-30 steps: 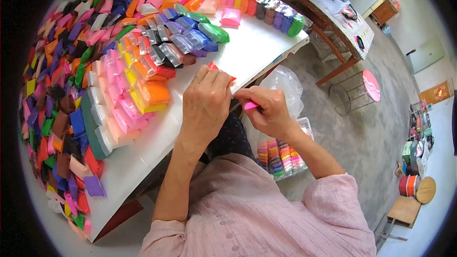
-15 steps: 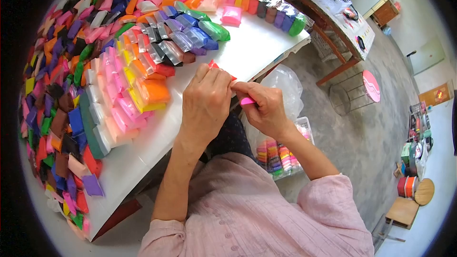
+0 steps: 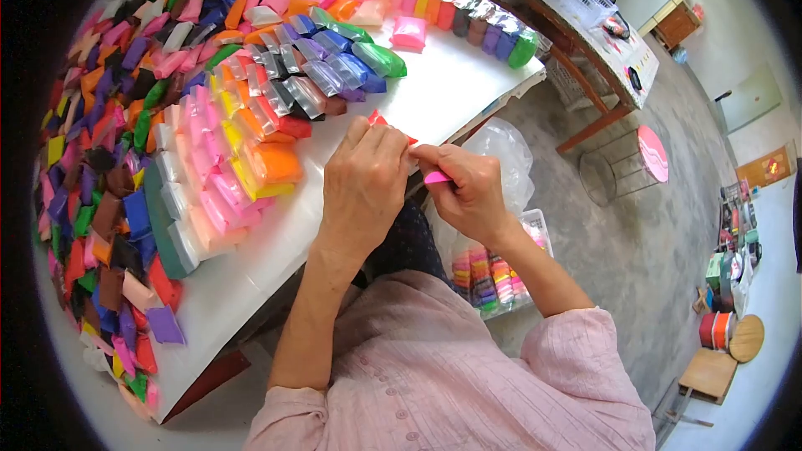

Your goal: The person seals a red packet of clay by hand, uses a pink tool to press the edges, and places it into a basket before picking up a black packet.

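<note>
My left hand point(image 3: 365, 179) is closed over a small red packet point(image 3: 378, 119), and only bits of red show past the fingers. Close beside it, my right hand point(image 3: 468, 190) is pinched, its fingertips meeting the packet's edge. A flat, bright pink piece point(image 3: 436, 177) sticks out from between my right thumb and fingers; its kind is hidden by the grip. Left of my hands, clear-wrapped packets in rows lie on the white table point(image 3: 251, 284), among them an orange packet point(image 3: 276, 163) and a pink packet point(image 3: 219, 207). Farther up are a green packet point(image 3: 380, 58) and a lone pink packet point(image 3: 408, 32).
A large heap of mixed coloured packets point(image 3: 109, 200) covers the table's far left. A row of wrapped packs point(image 3: 455, 8) lines the back edge. Below right stand a white basket point(image 3: 539, 230) of packs and a clear plastic bag point(image 3: 504, 154). A pink-topped stool point(image 3: 652, 153) stands beyond.
The view has shifted very slightly. Both hands keep nearly the same closed pose around the red packet and the pink piece.
</note>
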`<action>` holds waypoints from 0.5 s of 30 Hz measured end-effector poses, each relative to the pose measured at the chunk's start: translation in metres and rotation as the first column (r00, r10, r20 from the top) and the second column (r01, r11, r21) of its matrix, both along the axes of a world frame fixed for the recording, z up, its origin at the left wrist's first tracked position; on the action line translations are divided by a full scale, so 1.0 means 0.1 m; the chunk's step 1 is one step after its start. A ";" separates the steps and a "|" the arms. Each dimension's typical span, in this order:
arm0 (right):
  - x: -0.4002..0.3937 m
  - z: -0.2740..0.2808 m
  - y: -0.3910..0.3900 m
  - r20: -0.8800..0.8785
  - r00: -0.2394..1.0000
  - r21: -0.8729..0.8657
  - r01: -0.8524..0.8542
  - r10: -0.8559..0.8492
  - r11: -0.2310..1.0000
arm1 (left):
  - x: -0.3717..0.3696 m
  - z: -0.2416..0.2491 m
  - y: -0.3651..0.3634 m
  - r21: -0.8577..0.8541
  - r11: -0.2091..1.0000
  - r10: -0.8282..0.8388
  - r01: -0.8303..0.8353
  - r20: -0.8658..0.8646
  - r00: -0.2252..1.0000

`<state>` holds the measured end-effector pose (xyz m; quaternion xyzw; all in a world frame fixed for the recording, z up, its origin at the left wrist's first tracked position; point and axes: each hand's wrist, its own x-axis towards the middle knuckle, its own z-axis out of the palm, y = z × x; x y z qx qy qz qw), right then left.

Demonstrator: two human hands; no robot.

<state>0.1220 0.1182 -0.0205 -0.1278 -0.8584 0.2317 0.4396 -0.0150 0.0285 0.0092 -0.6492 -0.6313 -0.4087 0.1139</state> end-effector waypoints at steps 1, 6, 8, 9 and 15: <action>-0.01 -0.01 0.01 0.004 1.000 0.027 0.002 -0.003 1.000 | 0.00 0.01 0.00 -0.004 1.000 -0.001 0.001 0.003 1.000; 0.02 0.07 -0.03 0.110 0.993 0.130 0.028 -0.043 0.991 | 0.00 -0.01 0.01 0.004 1.000 0.002 -0.002 0.000 1.000; 0.02 0.07 -0.02 0.113 0.993 0.122 0.004 -0.018 0.993 | 0.00 -0.02 0.00 0.001 1.000 0.004 -0.004 -0.005 1.000; 0.03 0.06 0.01 0.101 0.995 0.104 -0.015 0.005 0.994 | 0.01 -0.01 0.00 0.004 1.000 0.005 -0.005 -0.008 1.000; 0.12 0.05 0.02 0.100 0.995 0.107 -0.026 0.015 0.994 | -0.02 -0.01 0.01 0.003 1.000 -0.006 0.006 0.003 1.000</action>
